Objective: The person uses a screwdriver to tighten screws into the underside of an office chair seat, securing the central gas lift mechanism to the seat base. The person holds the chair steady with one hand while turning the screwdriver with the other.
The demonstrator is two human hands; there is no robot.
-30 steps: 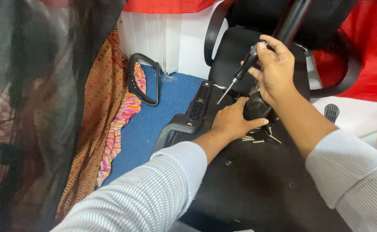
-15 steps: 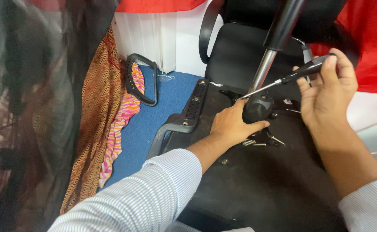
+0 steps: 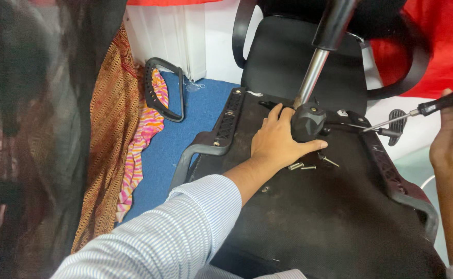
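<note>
Head view looks down on an upturned office chair seat (image 3: pixel 329 217), its black underside facing up; no container shows anywhere. On that underside stands a black mechanism knob (image 3: pixel 309 121), from which a silver gas cylinder (image 3: pixel 311 77) rises toward the top edge, where its dark upper part is cut off. The left hand (image 3: pixel 278 142) lies flat on the seat, fingers (image 3: pixel 273 114) spread loosely and pressed against the left side of the knob, thumb reaching under it; it steadies the part rather than clasping it. Just beside the thumb lie a few loose screws (image 3: pixel 309 164), too small to count surely.

At the right edge, the right hand (image 3: pixel 451 150) is partly cut off by the frame. Its fingers are closed round the black handle of a screwdriver (image 3: pixel 417 111), whose thin shaft slants down-left with its tip near a black lever (image 3: pixel 371 129), just right of the knob; whether the tip touches is unclear.

A loose armrest (image 3: pixel 164 88) lies on the blue floor (image 3: pixel 200 108) beside patterned cloth (image 3: pixel 118 134). Dark blurred fabric hides the left side.
</note>
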